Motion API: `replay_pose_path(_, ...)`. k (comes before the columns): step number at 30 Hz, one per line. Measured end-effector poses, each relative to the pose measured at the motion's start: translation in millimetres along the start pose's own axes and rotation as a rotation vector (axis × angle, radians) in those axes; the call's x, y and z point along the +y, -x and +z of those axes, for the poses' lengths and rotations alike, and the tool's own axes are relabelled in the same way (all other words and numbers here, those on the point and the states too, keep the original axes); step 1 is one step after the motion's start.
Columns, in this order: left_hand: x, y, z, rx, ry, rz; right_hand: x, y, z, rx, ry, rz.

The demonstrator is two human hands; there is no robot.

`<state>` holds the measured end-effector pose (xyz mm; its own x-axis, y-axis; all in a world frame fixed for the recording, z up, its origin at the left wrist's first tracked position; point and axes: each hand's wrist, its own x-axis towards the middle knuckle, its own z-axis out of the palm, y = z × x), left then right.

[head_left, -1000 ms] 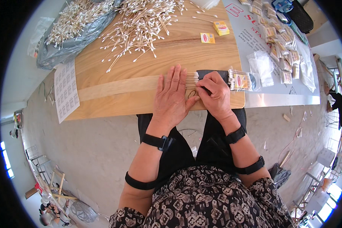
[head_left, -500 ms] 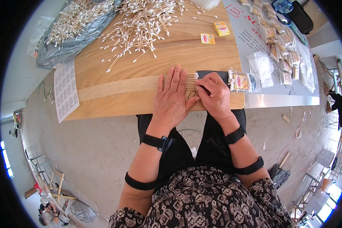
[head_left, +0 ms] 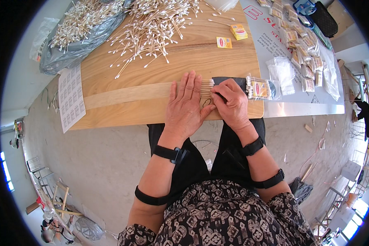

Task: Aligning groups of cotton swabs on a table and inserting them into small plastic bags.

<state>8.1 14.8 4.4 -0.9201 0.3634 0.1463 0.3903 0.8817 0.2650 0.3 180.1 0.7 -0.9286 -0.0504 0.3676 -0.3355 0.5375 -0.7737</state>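
My left hand (head_left: 185,102) lies flat with fingers stretched over a row of cotton swabs (head_left: 206,83) near the table's front edge. The white tips stick out to the right of it. Beside them my right hand (head_left: 230,100) has its fingers pinched together at the swab ends; a small dark thing shows between them, its kind unclear. Behind the right hand lies a flat black piece (head_left: 230,80). Touching its right end is a clear bag of swabs (head_left: 259,88) with a yellow label card inside.
A heap of loose swabs (head_left: 151,28) covers the far table, beside a grey plastic bag (head_left: 86,39) of more. Yellow cards (head_left: 238,31) lie far right. Clear empty bags (head_left: 281,74) and many filled packets (head_left: 301,41) rest on the grey board. A printed sheet (head_left: 72,96) hangs over the left edge.
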Motion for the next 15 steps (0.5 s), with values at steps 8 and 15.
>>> replay_pose_path(8, -0.3, 0.3, 0.8, -0.009, 0.011, -0.007, -3.8, -2.1, -0.2, -0.025, 0.024, 0.062)
replay_pose_path(15, 0.0, -0.5, 0.1, -0.009, 0.012, -0.008, -0.2, -2.1, 0.1, -0.033, 0.080, -0.002)
